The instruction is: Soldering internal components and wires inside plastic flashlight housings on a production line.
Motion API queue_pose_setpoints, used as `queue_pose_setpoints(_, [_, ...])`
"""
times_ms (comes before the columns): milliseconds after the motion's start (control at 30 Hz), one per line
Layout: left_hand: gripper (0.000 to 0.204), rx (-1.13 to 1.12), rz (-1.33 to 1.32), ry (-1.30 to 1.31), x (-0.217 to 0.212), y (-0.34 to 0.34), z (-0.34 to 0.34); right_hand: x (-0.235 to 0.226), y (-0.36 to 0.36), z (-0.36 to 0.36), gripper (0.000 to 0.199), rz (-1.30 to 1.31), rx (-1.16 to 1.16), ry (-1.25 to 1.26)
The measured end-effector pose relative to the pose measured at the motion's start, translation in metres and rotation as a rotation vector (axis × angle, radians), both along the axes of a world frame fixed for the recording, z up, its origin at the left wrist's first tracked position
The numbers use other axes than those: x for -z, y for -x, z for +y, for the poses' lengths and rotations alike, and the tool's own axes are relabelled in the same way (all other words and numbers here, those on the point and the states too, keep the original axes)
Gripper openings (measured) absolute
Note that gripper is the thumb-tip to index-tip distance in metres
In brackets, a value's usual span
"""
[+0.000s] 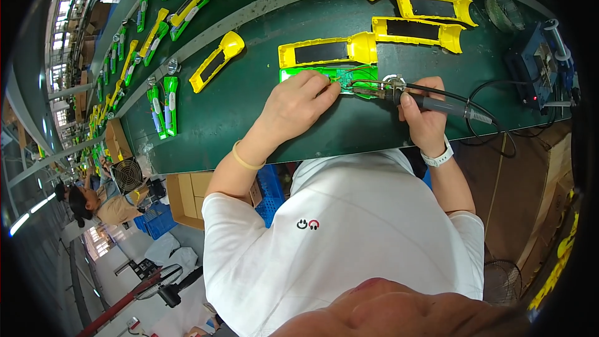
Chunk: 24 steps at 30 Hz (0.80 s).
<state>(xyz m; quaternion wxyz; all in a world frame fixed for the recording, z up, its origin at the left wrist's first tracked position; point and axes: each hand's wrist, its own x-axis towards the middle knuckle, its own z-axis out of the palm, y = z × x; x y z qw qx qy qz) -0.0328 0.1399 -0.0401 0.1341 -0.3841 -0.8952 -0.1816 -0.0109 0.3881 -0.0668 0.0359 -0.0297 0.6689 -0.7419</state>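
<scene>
My right hand (425, 112) is closed around the grey handle of a soldering iron (437, 105), whose tip reaches left over a green circuit board (347, 77). That board lies in a green flashlight housing half (290, 73) on the bench, with thin red wires (368, 82) running off it. Over the left part of the housing, my left hand (299, 103) has its fingers pinched at the board's edge; what they hold is hidden. Touching the housing's far side is a yellow housing half (324, 52) with a dark panel.
Several yellow housing halves (430, 6) are piled at the far right, and another (216, 62) lies left. Green housings (170, 106) stretch away leftward. A blue soldering station (530, 62) with a looping black cable (480, 97) stands right. A person (112, 206) sits farther left.
</scene>
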Motion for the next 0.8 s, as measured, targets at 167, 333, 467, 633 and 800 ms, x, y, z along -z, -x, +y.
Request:
queue_pose_setpoints(167, [0.025,-0.005,0.005,0.022,0.000,-0.001,0.001,-0.006,-0.001,0.000,0.022,-0.015,0.031,0.058])
queue_pose_setpoints(333, [0.023,0.016,0.005,0.056,0.000,-0.001,0.002,-0.006,-0.001,0.010,0.022,0.001,0.164,0.180])
queue_pose_setpoints(467, [0.026,-0.003,-0.046,0.037,-0.008,0.002,0.009,-0.011,0.000,0.022,0.022,0.032,0.267,0.193])
queue_pose_setpoints(633, [0.019,0.041,-0.071,-0.051,-0.012,0.027,0.049,-0.017,0.011,0.029,0.018,0.080,0.369,0.280])
queue_pose_setpoints(800, [0.008,0.026,-0.150,-0.295,0.001,0.040,0.056,-0.023,0.020,0.036,0.018,0.137,0.390,0.286])
